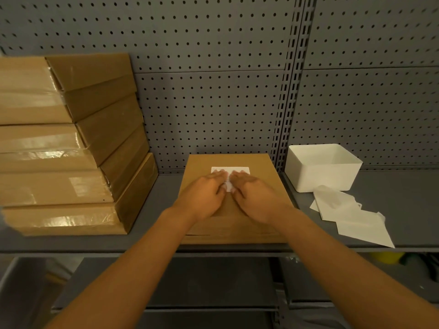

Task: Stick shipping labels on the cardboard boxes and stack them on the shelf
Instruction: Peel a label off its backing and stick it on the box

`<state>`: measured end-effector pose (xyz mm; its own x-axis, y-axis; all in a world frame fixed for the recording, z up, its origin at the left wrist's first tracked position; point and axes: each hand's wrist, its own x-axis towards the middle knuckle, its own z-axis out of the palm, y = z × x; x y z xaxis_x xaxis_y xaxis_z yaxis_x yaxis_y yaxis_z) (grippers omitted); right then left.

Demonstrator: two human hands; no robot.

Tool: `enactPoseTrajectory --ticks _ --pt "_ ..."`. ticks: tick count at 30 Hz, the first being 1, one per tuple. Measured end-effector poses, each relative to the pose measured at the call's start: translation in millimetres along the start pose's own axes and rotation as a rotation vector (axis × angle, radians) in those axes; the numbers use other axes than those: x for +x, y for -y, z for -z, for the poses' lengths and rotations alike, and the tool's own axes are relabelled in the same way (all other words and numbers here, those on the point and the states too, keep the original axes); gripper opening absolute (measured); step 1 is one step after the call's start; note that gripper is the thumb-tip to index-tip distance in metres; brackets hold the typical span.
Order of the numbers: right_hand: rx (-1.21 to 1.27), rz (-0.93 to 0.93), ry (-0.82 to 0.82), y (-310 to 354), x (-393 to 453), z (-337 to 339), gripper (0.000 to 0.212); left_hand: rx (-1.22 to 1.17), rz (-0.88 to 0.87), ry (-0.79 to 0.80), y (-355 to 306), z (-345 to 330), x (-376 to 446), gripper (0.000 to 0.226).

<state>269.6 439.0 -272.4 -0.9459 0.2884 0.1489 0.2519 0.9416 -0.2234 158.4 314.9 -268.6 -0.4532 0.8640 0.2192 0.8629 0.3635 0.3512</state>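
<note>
A flat cardboard box point(261, 167) lies on the grey shelf point(164, 205) in the middle of the view. A white shipping label point(240, 169) sits on its top near the far edge. My left hand point(204, 194) and my right hand point(254, 197) lie side by side, palms down, with straight fingers pressing on the label. The hands cover most of the label's lower part. To the left stands a stack of several taped cardboard boxes point(71, 148), leaning slightly.
A white open bin point(323, 167) stands on the shelf to the right, against the pegboard back wall point(213, 103). Loose white backing papers point(351, 217) lie in front of it near the shelf edge. Lower shelves show below.
</note>
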Motion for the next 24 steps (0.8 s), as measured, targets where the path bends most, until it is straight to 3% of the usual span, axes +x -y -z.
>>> enactPoseTrajectory --ticks 4,6,10,14,17,19,22,24 --pt "-0.040 -0.075 0.110 -23.7 2.7 13.0 0.058 0.189 0.090 0.022 19.2 8.8 5.5 0.046" --pt "-0.053 -0.128 0.097 -32.2 4.0 18.9 0.059 0.161 0.123 0.029 25.9 13.7 6.9 0.047" --pt "-0.031 -0.013 0.115 -9.5 23.2 4.4 0.056 0.130 0.000 0.136 10.0 0.7 22.3 0.052" --pt "-0.057 -0.159 0.067 -38.8 29.2 13.2 0.052 0.188 0.139 0.052 27.9 9.1 26.7 0.044" --pt "-0.002 -0.074 0.056 -23.6 36.4 6.9 0.051 0.120 0.021 0.087 12.8 4.7 33.8 0.047" --pt "0.012 -0.019 0.089 -17.2 42.5 -1.3 0.051 0.194 0.025 0.098 8.6 0.2 38.6 0.044" --pt "-0.044 -0.147 0.041 -42.8 42.5 5.4 0.050 0.349 0.136 0.004 26.2 8.9 39.2 0.036" --pt "-0.043 -0.162 0.013 -45.3 41.3 7.2 0.050 0.253 0.079 0.002 28.1 6.9 40.5 0.041"
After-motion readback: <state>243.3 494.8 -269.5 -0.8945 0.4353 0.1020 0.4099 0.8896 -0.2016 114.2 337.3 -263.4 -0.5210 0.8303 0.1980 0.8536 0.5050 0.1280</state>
